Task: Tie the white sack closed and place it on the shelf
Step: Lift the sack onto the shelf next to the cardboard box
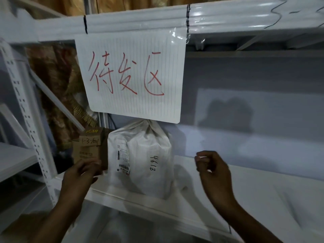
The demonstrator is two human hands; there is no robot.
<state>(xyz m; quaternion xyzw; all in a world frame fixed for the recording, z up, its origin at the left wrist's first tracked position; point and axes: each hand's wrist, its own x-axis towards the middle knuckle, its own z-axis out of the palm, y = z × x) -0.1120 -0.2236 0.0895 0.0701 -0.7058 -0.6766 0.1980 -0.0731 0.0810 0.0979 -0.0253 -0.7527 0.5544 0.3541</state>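
The white sack (140,160) stands upright on the white shelf (228,186). Its neck is gathered at the top, just under a hanging paper sign. It carries a shipping label and the handwritten number 46113. My left hand (82,172) is just left of the sack, with relaxed fingers in front of the lower part of a cardboard box; I cannot tell whether it touches either. My right hand (212,165) hovers to the right of the sack, apart from it, with its fingers curled in and nothing in them.
A small brown cardboard box (89,146) stands against the sack's left side. A lined paper sign (133,76) with red writing hangs from the upper shelf beam (140,21). A perforated white upright (26,120) stands at the left. Shelf surface stretches to the right of the sack.
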